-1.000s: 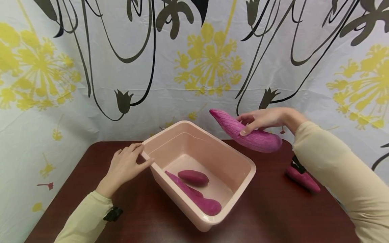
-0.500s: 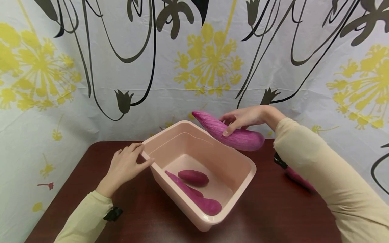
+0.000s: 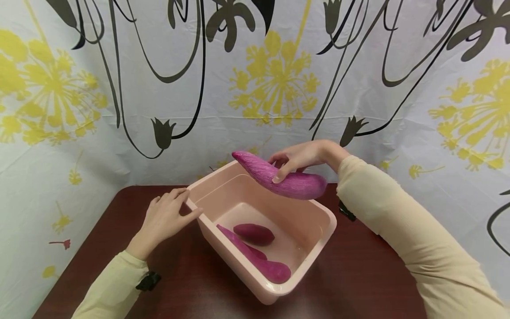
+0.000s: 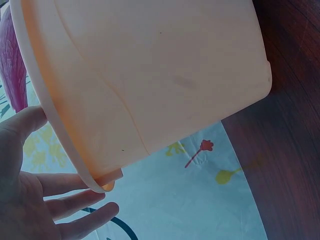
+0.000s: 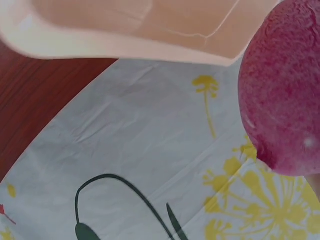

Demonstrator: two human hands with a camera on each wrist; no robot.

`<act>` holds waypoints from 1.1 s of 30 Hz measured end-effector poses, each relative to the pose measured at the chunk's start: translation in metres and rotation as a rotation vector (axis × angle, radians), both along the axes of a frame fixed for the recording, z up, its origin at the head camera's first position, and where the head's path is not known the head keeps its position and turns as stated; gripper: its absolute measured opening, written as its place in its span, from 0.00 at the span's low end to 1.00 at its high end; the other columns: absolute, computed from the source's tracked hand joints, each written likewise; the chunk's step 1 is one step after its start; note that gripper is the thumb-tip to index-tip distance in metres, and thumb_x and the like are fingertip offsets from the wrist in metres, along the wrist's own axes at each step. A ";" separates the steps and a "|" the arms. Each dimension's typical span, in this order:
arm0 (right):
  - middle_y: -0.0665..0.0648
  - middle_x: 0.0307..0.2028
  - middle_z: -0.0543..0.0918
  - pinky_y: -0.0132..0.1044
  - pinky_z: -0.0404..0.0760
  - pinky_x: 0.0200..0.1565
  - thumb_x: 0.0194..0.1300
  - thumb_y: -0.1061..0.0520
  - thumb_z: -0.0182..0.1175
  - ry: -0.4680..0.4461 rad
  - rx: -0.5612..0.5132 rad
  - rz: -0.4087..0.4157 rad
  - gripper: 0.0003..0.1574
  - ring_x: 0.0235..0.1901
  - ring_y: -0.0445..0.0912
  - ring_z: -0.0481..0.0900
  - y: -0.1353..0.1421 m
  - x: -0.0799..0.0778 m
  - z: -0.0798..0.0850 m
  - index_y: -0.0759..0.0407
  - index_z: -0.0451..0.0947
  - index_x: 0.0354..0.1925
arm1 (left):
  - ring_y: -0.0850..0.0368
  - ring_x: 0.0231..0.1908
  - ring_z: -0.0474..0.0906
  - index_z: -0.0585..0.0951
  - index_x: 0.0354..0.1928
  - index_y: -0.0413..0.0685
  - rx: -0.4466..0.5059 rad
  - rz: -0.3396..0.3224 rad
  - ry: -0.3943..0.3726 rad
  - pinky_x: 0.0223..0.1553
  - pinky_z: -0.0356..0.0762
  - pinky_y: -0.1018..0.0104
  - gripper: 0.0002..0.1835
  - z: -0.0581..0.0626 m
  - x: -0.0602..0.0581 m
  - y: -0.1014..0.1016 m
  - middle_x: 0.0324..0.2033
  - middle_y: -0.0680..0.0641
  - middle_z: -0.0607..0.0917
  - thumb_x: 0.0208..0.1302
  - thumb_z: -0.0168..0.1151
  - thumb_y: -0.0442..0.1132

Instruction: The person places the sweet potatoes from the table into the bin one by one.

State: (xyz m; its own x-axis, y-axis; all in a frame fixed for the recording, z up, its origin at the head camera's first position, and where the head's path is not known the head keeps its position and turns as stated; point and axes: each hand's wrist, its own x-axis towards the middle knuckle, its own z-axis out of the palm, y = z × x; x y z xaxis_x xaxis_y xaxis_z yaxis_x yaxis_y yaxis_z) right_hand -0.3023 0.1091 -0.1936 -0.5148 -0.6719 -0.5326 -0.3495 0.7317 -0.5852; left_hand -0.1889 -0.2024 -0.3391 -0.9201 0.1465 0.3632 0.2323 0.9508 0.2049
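Note:
In the head view my right hand [image 3: 300, 160] grips a large purple sweet potato [image 3: 292, 184] from above, thumb on the near side, over the far right rim of a pink plastic tub [image 3: 330, 221]. The same sweet potato [image 5: 285, 95] fills the right edge of the right wrist view. My left hand [image 3: 167, 217] rests at the tub's left corner with fingers fairly straight. In the left wrist view its thumb and index finger touch the rim [image 4: 60, 137]. Inside the tub lie a dark sweet potato [image 3: 255, 234], a long one [image 3: 275, 270] along the near wall, and another partly hidden behind it.
The tub stands on a dark red-brown table [image 3: 187, 283]. A white cloth with yellow and dark plant prints [image 3: 275, 88] hangs behind the table. The right sleeve [image 3: 402, 217] covers part of the table's right side.
My right hand has moved left with the sweet potato, from beyond the tub's right side to over its far rim. A sweet potato on the right is now hidden by the sleeve.

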 end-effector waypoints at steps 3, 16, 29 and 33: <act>0.55 0.50 0.70 0.40 0.70 0.45 0.52 0.45 0.61 -0.015 -0.012 0.014 0.41 0.46 0.46 0.71 -0.007 0.000 -0.004 0.54 0.58 0.60 | 0.43 0.48 0.69 0.74 0.53 0.39 0.005 0.001 -0.002 0.48 0.58 0.41 0.38 0.000 0.001 0.000 0.49 0.39 0.73 0.51 0.52 0.65; 0.54 0.50 0.69 0.40 0.71 0.44 0.52 0.46 0.61 -0.089 -0.030 0.050 0.37 0.46 0.46 0.71 -0.032 -0.002 -0.019 0.53 0.60 0.58 | 0.43 0.48 0.69 0.74 0.52 0.38 0.014 0.006 -0.001 0.48 0.58 0.40 0.36 -0.001 0.002 0.001 0.49 0.38 0.73 0.50 0.57 0.61; 0.53 0.52 0.68 0.38 0.72 0.44 0.51 0.46 0.61 -0.110 -0.019 0.057 0.40 0.47 0.44 0.70 -0.051 -0.007 -0.040 0.53 0.58 0.59 | 0.43 0.48 0.69 0.74 0.53 0.38 0.005 0.005 -0.001 0.48 0.58 0.40 0.39 0.000 0.001 0.000 0.49 0.38 0.73 0.51 0.53 0.65; 0.53 0.53 0.66 0.37 0.72 0.45 0.51 0.47 0.63 -0.130 -0.011 0.029 0.43 0.48 0.44 0.70 -0.056 -0.007 -0.048 0.51 0.56 0.62 | 0.43 0.48 0.70 0.74 0.52 0.38 0.006 0.004 0.007 0.48 0.58 0.41 0.38 0.000 0.001 0.000 0.49 0.39 0.74 0.51 0.54 0.64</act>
